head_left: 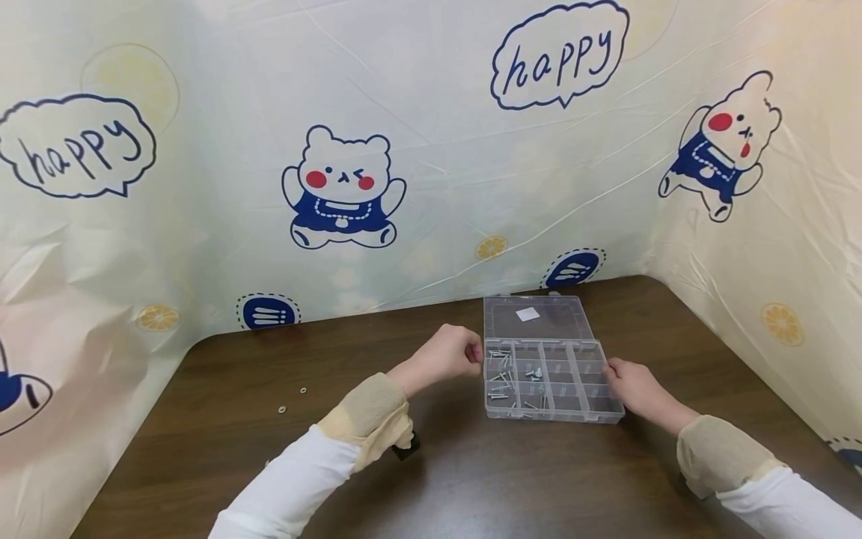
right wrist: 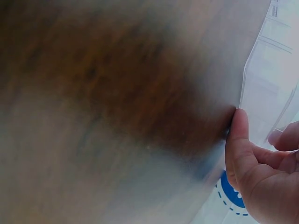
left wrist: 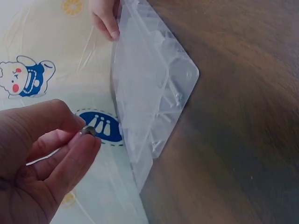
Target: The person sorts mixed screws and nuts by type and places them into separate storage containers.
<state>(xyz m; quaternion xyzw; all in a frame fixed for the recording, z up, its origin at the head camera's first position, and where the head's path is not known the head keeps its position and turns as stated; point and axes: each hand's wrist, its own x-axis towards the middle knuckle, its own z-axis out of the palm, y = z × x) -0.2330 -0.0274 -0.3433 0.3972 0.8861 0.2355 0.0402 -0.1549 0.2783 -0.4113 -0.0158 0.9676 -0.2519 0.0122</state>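
A clear plastic compartment box point(head_left: 584, 382) lies on the table, its lid point(head_left: 545, 318) folded back towards the wall. Several screws point(head_left: 500, 380) lie in the left column of compartments, with more small hardware point(head_left: 534, 374) in the second column. My left hand point(head_left: 450, 353) is just left of the box, apart from it in the left wrist view. Thumb and fingers there pinch a small round metal washer point(left wrist: 88, 130); the head view hides it. At the box's right side, my right hand point(head_left: 636, 385) grips the edge, seen also in the right wrist view.
Two small pale rings point(head_left: 303, 390) point(head_left: 282, 409) lie on the left part of the brown wooden table point(head_left: 444, 494). A printed plastic sheet point(head_left: 431, 180) hangs along the back and sides. Something small and black point(head_left: 406, 447) shows beneath the left sleeve.
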